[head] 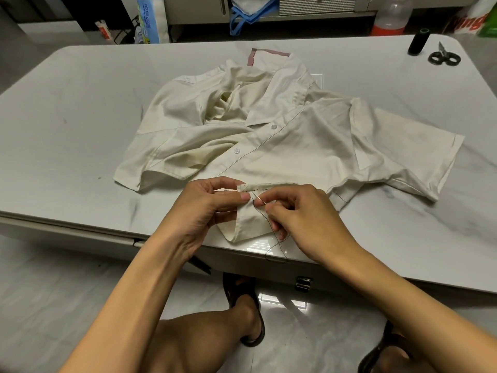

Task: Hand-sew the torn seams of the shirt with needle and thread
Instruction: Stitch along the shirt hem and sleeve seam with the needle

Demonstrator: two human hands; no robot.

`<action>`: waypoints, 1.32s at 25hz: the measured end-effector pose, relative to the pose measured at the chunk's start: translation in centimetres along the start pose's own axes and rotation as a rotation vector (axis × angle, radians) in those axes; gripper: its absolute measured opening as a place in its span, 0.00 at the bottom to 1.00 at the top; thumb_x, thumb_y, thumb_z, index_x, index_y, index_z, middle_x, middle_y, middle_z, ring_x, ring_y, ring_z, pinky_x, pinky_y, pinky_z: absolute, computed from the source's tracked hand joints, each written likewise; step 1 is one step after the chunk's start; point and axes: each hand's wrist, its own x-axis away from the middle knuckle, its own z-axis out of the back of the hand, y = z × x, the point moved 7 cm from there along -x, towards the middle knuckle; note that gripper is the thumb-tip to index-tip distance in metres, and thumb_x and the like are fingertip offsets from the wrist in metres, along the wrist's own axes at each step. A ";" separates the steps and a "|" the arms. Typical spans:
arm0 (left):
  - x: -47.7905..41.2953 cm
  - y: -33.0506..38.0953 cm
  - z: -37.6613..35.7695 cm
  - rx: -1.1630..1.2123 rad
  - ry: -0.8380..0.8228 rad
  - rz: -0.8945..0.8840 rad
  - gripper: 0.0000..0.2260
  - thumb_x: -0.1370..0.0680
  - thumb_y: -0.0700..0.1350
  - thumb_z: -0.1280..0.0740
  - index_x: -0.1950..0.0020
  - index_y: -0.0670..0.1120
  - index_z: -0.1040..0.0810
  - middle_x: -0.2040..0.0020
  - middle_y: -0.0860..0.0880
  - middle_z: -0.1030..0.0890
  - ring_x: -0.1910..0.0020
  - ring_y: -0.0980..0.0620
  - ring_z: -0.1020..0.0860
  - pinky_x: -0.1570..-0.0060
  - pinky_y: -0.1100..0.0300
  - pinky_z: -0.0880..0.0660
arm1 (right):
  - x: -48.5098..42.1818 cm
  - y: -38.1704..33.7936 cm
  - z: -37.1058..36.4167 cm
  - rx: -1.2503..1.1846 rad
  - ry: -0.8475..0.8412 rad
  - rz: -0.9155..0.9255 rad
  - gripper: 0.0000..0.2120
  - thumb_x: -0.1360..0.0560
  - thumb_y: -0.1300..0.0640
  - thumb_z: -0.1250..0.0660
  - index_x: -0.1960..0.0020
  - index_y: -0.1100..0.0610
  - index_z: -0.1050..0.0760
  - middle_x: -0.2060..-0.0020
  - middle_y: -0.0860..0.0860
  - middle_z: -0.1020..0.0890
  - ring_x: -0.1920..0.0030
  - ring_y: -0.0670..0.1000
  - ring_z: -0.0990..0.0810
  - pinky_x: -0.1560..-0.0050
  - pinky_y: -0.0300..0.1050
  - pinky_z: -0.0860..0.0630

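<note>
A cream shirt [282, 141] is spread crumpled across the middle of the white tabletop [80, 103], with its collar toward the far edge and one part drawn to the near edge. That part is held up just above the near edge, where a folded seam [269, 186] with a few dark stitches is seen. The seam's end is pinched by the left hand [207, 211], thumb on top and fingers curled beneath the cloth. A thin needle [257, 198] is pinched between thumb and forefinger of the right hand [306, 219], just beside the left thumb, and is slanted toward the cloth under the seam; the other fingers are loosely curled. Dark thread [271, 230] is trailed from the needle past the right fingers to the near edge, where it lies in a loop. At the far right corner a black spool [417, 42] is stood upright, and black-handled scissors [443, 57] are laid just beside it.
</note>
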 end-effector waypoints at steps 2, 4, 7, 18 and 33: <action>0.0 0.0 0.0 0.000 -0.001 -0.003 0.08 0.32 0.34 0.26 0.54 0.41 0.19 0.60 0.44 0.15 0.63 0.52 0.17 0.60 0.64 0.20 | 0.0 0.0 0.0 -0.003 -0.004 -0.001 0.13 0.25 0.64 0.35 0.56 0.50 0.16 0.76 0.50 0.22 0.74 0.41 0.26 0.62 0.44 0.24; 0.0 0.1 -0.1 0.001 -0.003 -0.007 0.09 0.32 0.34 0.26 0.54 0.41 0.19 0.60 0.44 0.15 0.63 0.52 0.17 0.60 0.64 0.20 | 0.1 -0.1 0.0 -0.013 -0.008 -0.002 0.13 0.25 0.65 0.36 0.56 0.50 0.16 0.76 0.51 0.22 0.74 0.43 0.26 0.64 0.43 0.24; 0.0 0.1 0.0 0.001 0.002 -0.009 0.08 0.31 0.34 0.26 0.54 0.42 0.19 0.60 0.44 0.14 0.63 0.52 0.16 0.60 0.64 0.20 | 0.1 -0.1 0.0 -0.030 -0.012 -0.007 0.13 0.25 0.65 0.36 0.56 0.51 0.16 0.75 0.53 0.21 0.75 0.44 0.26 0.66 0.42 0.24; 0.0 0.3 -0.2 -0.040 -0.003 -0.069 0.07 0.30 0.34 0.26 0.54 0.41 0.19 0.56 0.40 0.14 0.59 0.49 0.16 0.53 0.59 0.19 | 0.0 0.1 0.0 -0.002 0.009 -0.014 0.13 0.25 0.64 0.36 0.58 0.48 0.18 0.76 0.50 0.21 0.74 0.48 0.24 0.62 0.50 0.22; 1.8 2.5 -2.4 -0.332 0.094 -0.499 0.07 0.27 0.34 0.26 0.58 0.46 0.16 0.60 0.48 0.13 0.55 0.50 0.14 0.47 0.51 0.19 | 0.3 0.5 0.4 -0.149 0.145 -0.030 0.11 0.22 0.64 0.37 0.61 0.55 0.22 0.73 0.51 0.20 0.73 0.46 0.23 0.63 0.47 0.22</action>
